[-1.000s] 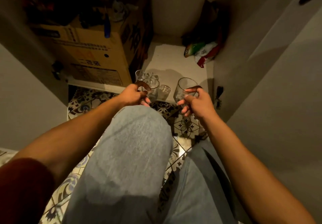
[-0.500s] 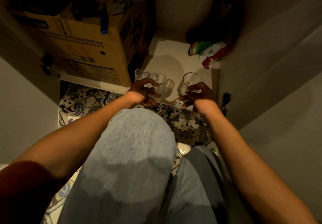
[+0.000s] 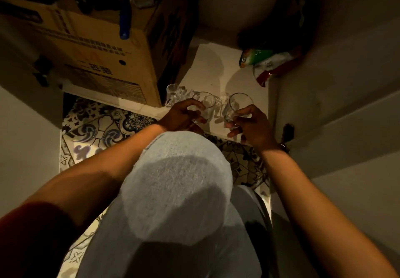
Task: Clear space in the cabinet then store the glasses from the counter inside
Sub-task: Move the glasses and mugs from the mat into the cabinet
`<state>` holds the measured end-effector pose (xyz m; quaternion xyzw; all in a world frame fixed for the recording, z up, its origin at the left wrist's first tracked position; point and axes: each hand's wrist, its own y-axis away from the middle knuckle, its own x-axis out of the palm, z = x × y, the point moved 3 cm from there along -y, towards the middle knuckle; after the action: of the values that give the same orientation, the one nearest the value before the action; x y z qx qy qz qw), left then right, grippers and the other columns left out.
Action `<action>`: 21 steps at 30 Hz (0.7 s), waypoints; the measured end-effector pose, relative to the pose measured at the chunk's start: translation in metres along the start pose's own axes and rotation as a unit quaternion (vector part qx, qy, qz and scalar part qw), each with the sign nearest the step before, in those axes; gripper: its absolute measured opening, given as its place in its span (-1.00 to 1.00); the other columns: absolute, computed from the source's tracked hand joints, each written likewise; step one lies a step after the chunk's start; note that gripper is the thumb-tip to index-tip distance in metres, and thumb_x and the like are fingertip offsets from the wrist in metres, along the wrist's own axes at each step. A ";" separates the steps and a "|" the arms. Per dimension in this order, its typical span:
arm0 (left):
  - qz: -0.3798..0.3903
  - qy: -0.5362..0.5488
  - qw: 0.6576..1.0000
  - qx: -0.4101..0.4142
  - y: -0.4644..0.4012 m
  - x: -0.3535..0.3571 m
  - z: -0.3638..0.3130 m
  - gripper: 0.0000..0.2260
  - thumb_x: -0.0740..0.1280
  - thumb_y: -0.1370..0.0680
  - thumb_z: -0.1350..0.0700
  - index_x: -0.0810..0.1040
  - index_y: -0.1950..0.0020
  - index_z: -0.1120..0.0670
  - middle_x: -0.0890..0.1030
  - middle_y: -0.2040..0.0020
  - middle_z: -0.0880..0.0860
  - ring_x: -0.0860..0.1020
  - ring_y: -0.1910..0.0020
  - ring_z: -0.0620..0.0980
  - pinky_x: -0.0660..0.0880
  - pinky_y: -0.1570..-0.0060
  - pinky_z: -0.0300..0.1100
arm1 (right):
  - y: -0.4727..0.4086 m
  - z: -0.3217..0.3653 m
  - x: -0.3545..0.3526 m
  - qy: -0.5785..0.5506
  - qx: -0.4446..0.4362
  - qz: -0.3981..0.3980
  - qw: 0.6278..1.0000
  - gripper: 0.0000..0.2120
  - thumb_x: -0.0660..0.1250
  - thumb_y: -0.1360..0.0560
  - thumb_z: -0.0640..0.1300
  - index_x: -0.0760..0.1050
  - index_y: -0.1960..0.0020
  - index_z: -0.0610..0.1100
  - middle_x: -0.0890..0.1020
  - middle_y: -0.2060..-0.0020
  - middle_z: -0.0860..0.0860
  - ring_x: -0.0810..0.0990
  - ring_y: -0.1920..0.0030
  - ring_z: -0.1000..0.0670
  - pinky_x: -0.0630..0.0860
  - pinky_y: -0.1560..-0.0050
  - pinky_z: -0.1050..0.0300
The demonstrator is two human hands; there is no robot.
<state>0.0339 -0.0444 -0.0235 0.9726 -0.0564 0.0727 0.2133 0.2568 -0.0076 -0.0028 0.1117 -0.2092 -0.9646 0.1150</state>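
Crouching at a low open cabinet [image 3: 233,76], a person holds one glass in each hand. The left hand [image 3: 181,116] grips a glass [image 3: 205,102]; the right hand [image 3: 249,124] pinches another [image 3: 237,104] by its base. Both hover at the shelf's front edge, close beside glasses already stored [image 3: 175,92]. Best to set each down upright on bare shelf, bases flat, without knocking neighbours. A box [image 3: 97,54] fills the left; snack packets [image 3: 264,61] lie at the back right. Patterned tiles [image 3: 97,126] cover the floor. Light is dim.

cardboard box [image 3: 91,46], print upside down, unreadable
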 end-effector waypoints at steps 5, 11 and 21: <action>0.016 0.019 0.999 -0.026 -0.012 -0.005 0.005 -0.77 0.15 -0.69 0.27 0.41 -0.34 0.21 0.53 -0.10 0.39 0.68 0.28 0.19 0.65 0.16 0.03 | -0.022 -0.011 0.003 0.001 0.022 -0.003 1.000 -0.81 0.30 -0.61 -0.32 0.40 0.04 -0.05 0.74 0.31 -0.10 0.68 0.47 -0.07 0.38 0.57 0.25; 0.043 0.068 0.991 -0.108 -0.027 -0.011 0.014 -0.80 0.18 -0.68 0.13 0.48 -0.25 0.14 0.53 -0.17 0.38 0.66 0.16 0.26 0.64 0.03 0.10 | -0.041 -0.024 0.007 -0.030 0.051 0.026 0.998 -0.78 0.28 -0.62 -0.41 0.42 0.05 -0.12 0.71 0.38 -0.11 0.65 0.50 -0.07 0.53 0.44 0.13; 0.030 0.059 0.995 -0.076 -0.057 -0.006 0.035 -0.83 0.18 -0.66 0.30 0.43 -0.24 0.19 0.58 0.01 0.31 0.71 0.23 0.22 0.66 0.13 0.13 | -0.063 -0.038 0.014 -0.013 0.072 -0.014 0.997 -0.90 0.26 -0.65 -0.29 0.39 -0.02 -0.12 0.69 0.15 -0.26 0.64 0.49 -0.11 0.52 0.49 0.15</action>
<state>0.0406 -0.0077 -0.0794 0.9455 -0.0781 0.1322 0.2872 0.2426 0.0303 -0.0664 0.1101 -0.2785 -0.9498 0.0902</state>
